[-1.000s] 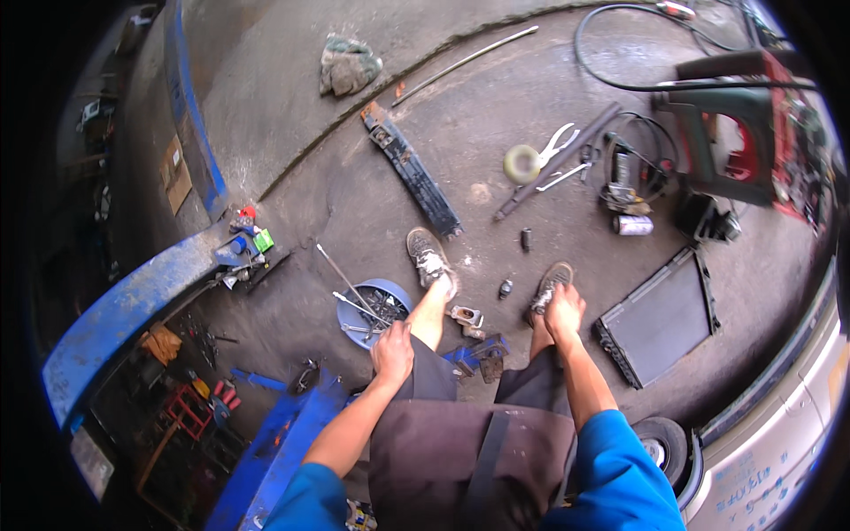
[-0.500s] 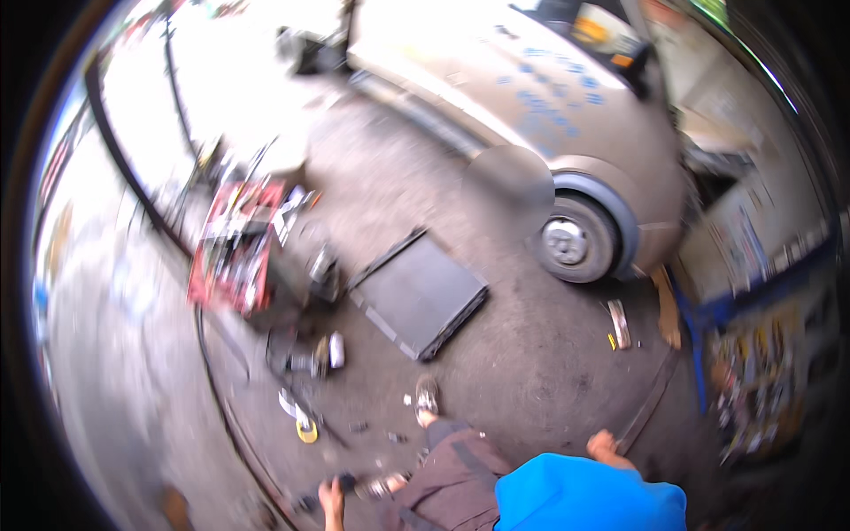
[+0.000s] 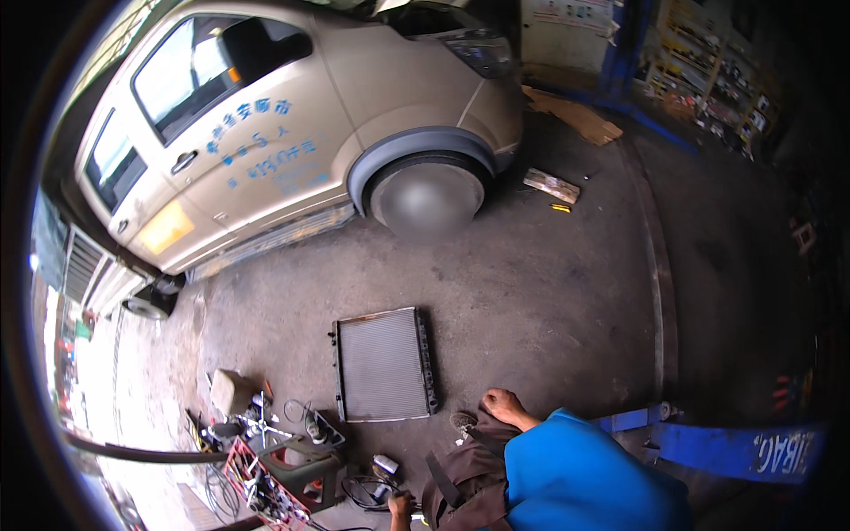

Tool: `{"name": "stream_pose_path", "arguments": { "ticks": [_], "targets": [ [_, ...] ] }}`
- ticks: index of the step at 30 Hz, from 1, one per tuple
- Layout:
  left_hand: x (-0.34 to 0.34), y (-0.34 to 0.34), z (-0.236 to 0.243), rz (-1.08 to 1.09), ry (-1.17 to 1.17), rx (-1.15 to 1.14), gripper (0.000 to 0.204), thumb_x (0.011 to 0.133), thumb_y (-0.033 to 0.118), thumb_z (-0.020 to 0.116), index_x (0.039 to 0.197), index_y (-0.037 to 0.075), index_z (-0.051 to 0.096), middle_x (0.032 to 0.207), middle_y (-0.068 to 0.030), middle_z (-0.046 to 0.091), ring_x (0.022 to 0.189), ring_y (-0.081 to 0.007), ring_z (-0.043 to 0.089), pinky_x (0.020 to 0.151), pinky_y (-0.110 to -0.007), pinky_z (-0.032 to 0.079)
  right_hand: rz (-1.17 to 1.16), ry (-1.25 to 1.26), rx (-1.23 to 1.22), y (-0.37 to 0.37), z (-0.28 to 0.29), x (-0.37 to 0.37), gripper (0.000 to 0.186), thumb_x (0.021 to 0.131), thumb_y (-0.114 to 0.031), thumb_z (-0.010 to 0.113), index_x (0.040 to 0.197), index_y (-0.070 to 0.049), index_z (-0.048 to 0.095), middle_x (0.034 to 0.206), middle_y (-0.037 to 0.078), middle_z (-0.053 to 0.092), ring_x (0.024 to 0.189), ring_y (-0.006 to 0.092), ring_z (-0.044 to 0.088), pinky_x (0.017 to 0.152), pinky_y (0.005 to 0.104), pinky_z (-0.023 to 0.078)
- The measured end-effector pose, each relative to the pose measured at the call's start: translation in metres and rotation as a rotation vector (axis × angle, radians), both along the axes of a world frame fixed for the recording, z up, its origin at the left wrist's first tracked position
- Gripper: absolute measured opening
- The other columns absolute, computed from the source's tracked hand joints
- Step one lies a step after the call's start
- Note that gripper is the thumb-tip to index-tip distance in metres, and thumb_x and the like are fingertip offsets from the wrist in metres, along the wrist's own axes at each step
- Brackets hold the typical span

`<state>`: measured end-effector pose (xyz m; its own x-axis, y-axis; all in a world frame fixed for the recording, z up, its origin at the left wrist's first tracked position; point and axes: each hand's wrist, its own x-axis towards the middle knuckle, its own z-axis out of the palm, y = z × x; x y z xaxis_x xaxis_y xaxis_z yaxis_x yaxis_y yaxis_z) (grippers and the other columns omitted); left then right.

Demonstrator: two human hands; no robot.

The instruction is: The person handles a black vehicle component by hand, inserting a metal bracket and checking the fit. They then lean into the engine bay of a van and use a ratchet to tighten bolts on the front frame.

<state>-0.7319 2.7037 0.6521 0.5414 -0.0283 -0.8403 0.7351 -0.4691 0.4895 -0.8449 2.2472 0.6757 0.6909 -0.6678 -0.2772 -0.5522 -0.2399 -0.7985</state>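
Note:
My left hand (image 3: pixel 401 504) is low in the picture beside my leg, its fingers closed. Whatever it grips is too dark and small to name; black cable and a small white-capped bottle (image 3: pixel 385 464) lie close to it. Curled into a loose fist, my right hand (image 3: pixel 503 405) hangs in front of my blue top, with nothing visible in it. A vehicle radiator (image 3: pixel 382 365) lies flat on the floor ahead and to the left of that hand, touched by neither hand.
A beige van (image 3: pixel 328 142) stands across the far side. Left of my feet are a red tool tray (image 3: pixel 257 482), a cross-shaped wheel wrench (image 3: pixel 263 425) and a beige container (image 3: pixel 232 392). A blue lift arm (image 3: pixel 735 451) reaches in at right; cardboard (image 3: pixel 575 115) lies beyond.
My view has swung to the right, so the van, radiator and tools appear farther left. A dark object seen at my left hand earlier is now hard to make out. My right hand remains closed.

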Motion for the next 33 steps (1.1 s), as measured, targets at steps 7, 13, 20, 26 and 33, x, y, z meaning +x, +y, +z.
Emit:
{"name": "stream_pose_path", "arguments": {
  "ticks": [7, 13, 20, 26, 33],
  "targets": [
    [0.179, -0.397, 0.148, -0.430, -0.332, -0.545, 0.029, 0.096, 0.026, 0.062, 0.102, -0.002, 0.061, 0.067, -0.0055, 0.060, 0.052, -0.0132, 0.054, 0.047, -0.026, 0.043, -0.335, -0.051, 0.066, -0.080, 0.090, -0.009, 0.018, 0.090, -0.023, 0.060, 0.092, -0.007, 0.068, 0.088, 0.015, 0.070, 0.083, 0.0347, 0.069, 0.073, 0.0422, 0.054],
    [0.235, -0.460, 0.087, -0.684, -0.325, -0.124, 0.022, 0.088, 0.021, 0.063, 0.085, -0.001, 0.065, 0.058, -0.0012, 0.052, 0.045, -0.0110, 0.048, 0.040, -0.028, 0.037, -0.411, -0.128, 0.281, -0.151, 0.046, 0.000, 0.019, 0.094, -0.023, 0.059, 0.097, -0.005, 0.068, 0.078, 0.010, 0.070, 0.072, 0.0212, 0.070, 0.069, 0.0330, 0.054],
    [0.374, -0.560, -0.059, -2.742, -0.416, 0.266, 0.031, 0.076, 0.029, 0.070, 0.096, 0.006, 0.072, 0.097, -0.0119, 0.073, 0.098, -0.0285, 0.067, 0.089, -0.044, 0.050, -0.932, -0.205, 0.556, -0.341, 0.017, -0.006, 0.016, 0.093, -0.015, 0.061, 0.095, -0.001, 0.068, 0.071, 0.009, 0.067, 0.059, 0.0169, 0.064, 0.053, 0.0310, 0.052],
    [0.438, -0.900, 0.006, -1.066, -0.608, 0.009, 0.032, 0.075, 0.010, 0.065, 0.106, 0.003, 0.069, 0.103, -0.0185, 0.071, 0.101, -0.0320, 0.068, 0.088, -0.039, 0.053, -1.380, -0.201, 0.865, -0.417, -0.047, -0.048, 0.021, 0.093, -0.015, 0.053, 0.076, -0.006, 0.060, 0.060, 0.010, 0.057, 0.040, 0.0190, 0.048, 0.035, 0.0324, 0.034],
    [0.364, -1.243, 0.313, -0.793, -1.269, -0.600, 0.017, 0.087, 0.000, 0.057, 0.102, 0.000, 0.064, 0.092, -0.0169, 0.064, 0.085, -0.0360, 0.061, 0.076, -0.041, 0.049, -0.750, 0.614, 0.341, -0.618, -0.041, -0.074, 0.024, 0.078, -0.032, 0.065, 0.074, -0.008, 0.063, 0.073, 0.012, 0.064, 0.067, 0.0284, 0.062, 0.058, 0.0452, 0.047]
  ]
}}
